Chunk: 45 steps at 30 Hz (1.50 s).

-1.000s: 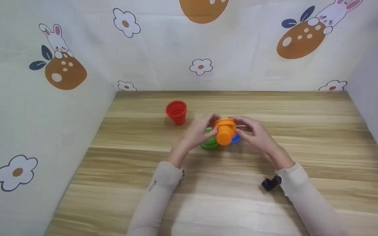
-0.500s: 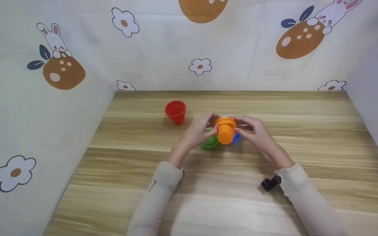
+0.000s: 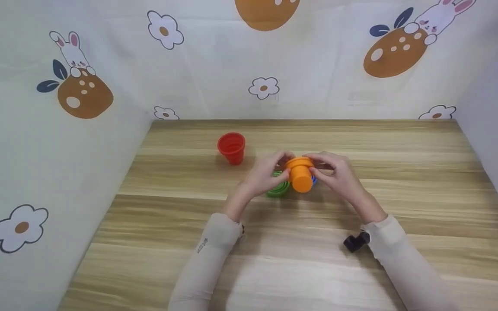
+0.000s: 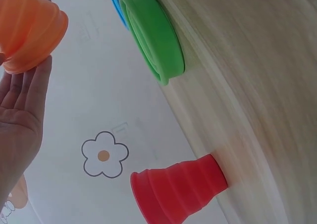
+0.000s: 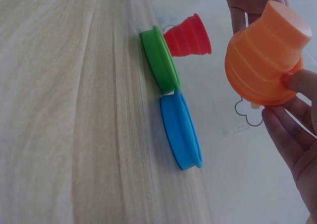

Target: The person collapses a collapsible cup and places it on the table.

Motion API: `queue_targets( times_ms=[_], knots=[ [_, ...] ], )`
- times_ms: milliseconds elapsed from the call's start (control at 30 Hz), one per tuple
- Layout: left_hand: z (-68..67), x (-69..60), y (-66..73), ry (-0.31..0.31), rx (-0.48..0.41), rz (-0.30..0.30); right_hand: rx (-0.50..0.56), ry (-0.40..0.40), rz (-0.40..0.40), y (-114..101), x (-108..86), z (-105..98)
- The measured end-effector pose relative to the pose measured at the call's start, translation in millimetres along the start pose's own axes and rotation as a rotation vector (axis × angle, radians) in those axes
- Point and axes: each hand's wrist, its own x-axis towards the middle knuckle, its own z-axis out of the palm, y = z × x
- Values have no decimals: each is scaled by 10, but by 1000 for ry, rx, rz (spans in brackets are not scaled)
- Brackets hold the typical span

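An orange collapsible cup (image 3: 301, 177) is held above the table between both hands, its narrow base tilted toward the head camera. My left hand (image 3: 265, 175) grips its left side by the rim, thumb in front and fingers behind. On the opposite side my right hand (image 3: 339, 175) pinches it, the thumb pressing the wall in the right wrist view. Part of the cup's wall is folded near the rim. Below it on the table lie a green collapsed cup (image 5: 159, 60) and a blue collapsed cup (image 5: 179, 131), side by side and touching; in the head view the blue one is mostly hidden.
A red collapsible cup (image 3: 231, 148) stands extended, mouth up, at the back left of the wooden table (image 3: 180, 207). A patterned cloth wall (image 3: 205, 65) closes off the back, with more walls at the sides. A black object (image 3: 356, 242) sits by the right cuff.
The orange cup has shifted slightly to the right, and its base is turned a little. My left hand has moved right with it. The other cups stay in place.
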Motion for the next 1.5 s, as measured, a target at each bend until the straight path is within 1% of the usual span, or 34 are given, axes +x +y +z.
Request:
queue_targets(
  times_ms=[133, 267, 300, 500, 667, 767, 800, 967, 1033, 1167, 1267, 1500],
  knots=[
    [12, 15, 30, -48, 1, -16, -37, 9, -57, -10, -2, 5],
    [15, 28, 37, -63, -7, -32, -40, -2, -77, -9, -6, 6],
    [15, 30, 36, -60, -8, -35, -31, -6, -75, -7, -9, 4],
    [11, 30, 19, -36, -45, 3, 36, -17, -43, -18, -26, -23],
    [-1, 24, 19, -14, -56, -9, 49, -22, -7, -16, -32, -37],
    [-2, 19, 21, 3, -62, -2, 61, -15, 17, -13, -42, -38],
    [-2, 17, 22, 8, -68, -3, 66, -12, 23, -49, -43, -40],
    [4, 6, 15, 45, -111, 7, 109, -9, 71, -9, -53, -33],
    [4, 4, 12, 68, -131, 17, 135, -19, 90, 48, -58, -30],
    [0, 4, 16, 107, -171, 28, 202, -32, 133, 56, -58, -30],
    [7, 9, 9, 122, -190, 32, 229, -16, 153, 39, -49, -22],
    [34, -3, -1, 124, -205, 54, 217, 56, 173, -27, -35, 5]
  ],
)
